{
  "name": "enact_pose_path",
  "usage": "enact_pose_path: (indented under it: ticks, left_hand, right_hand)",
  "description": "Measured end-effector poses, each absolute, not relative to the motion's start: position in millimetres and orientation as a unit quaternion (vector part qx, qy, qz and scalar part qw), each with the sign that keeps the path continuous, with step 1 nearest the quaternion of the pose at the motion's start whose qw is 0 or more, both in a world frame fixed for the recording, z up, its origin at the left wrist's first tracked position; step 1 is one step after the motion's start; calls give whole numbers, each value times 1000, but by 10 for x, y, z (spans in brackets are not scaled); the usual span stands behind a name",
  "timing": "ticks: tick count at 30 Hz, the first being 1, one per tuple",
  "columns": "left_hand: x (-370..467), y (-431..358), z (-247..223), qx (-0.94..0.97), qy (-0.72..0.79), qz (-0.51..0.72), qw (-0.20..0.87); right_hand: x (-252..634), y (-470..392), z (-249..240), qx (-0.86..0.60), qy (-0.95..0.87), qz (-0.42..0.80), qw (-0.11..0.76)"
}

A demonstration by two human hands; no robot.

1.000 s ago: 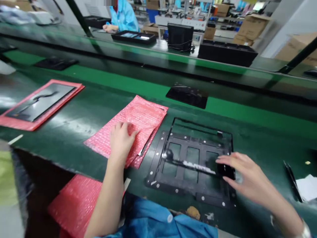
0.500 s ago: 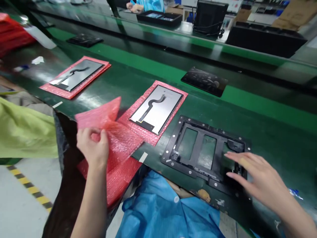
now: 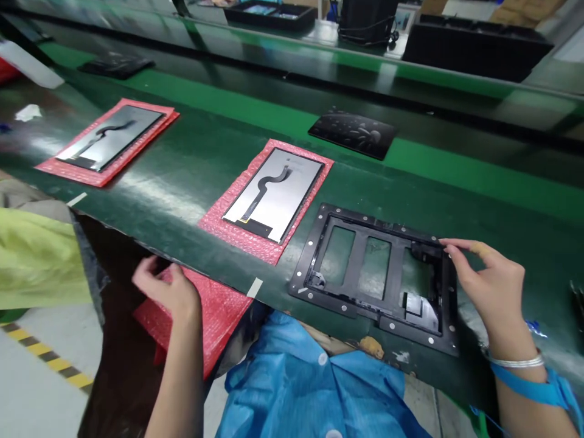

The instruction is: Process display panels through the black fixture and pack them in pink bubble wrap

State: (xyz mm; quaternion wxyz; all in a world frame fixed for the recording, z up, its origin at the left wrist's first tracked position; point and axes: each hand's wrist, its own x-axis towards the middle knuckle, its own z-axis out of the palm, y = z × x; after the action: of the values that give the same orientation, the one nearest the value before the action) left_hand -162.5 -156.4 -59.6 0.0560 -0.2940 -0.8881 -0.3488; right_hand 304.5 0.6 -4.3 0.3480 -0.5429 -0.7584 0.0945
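My left hand [image 3: 171,292] is over the red bubble-wrap bags [image 3: 214,310] below the table edge, its fingers apart and nothing seen in them. With thumb and fingertips my right hand [image 3: 493,280] pinches the upper right corner of a black frame [image 3: 356,258], which has three rectangular openings and round studs. Left of the frame, a display panel [image 3: 296,204] with a dark curved ribbon cable lies on a pink bubble-wrap bag [image 3: 219,228]. Farther left, a second such panel [image 3: 137,121] rests on another pink bag [image 3: 98,177].
A dark glossy panel [image 3: 356,134] lies behind the frame on the green strip, another dark item [image 3: 116,64] at the far left. Black trays [image 3: 269,15] stand beyond the rail. At the left edge sits a person in a yellow-green garment [image 3: 41,261].
The pink bag in my left hand has been let go, and that hand has lowered. My right hand has moved from inside the frame to its upper right corner. The view has shifted right.
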Motion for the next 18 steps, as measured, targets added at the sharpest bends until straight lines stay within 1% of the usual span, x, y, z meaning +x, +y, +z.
enact_pose_path:
  ticks: [2,3,5,7,9,12,18]
  left_hand:
    - [-1606,-1401,-381,-272,-873,-385,126]
    - [-1590,-1292,-275,-289,-858,-399,145]
    - [-1549,-1020,-105,-378,-831,-390,118]
    - [-1498,-716,-19,-448,-834,-319,44]
    - [-1437,-446,-11,-472,-844,-254,-9]
    - [-1331,-207,-58,-462,-860,-216,-3]
    - [-1297,-138,-56,-495,-858,-133,26]
  right_hand:
    - [3045,9,-33,-559,-745,98,352]
    - [3040,10,-32,-563,-740,98,354]
    - [3028,13,-39,-567,-735,95,359]
    - [3022,22,-60,-572,-731,89,363]
    - [3027,38,-84,-576,-724,82,369]
    - [3038,62,-101,-578,-716,78,383]
    - [3013,59,-56,-571,-717,65,394]
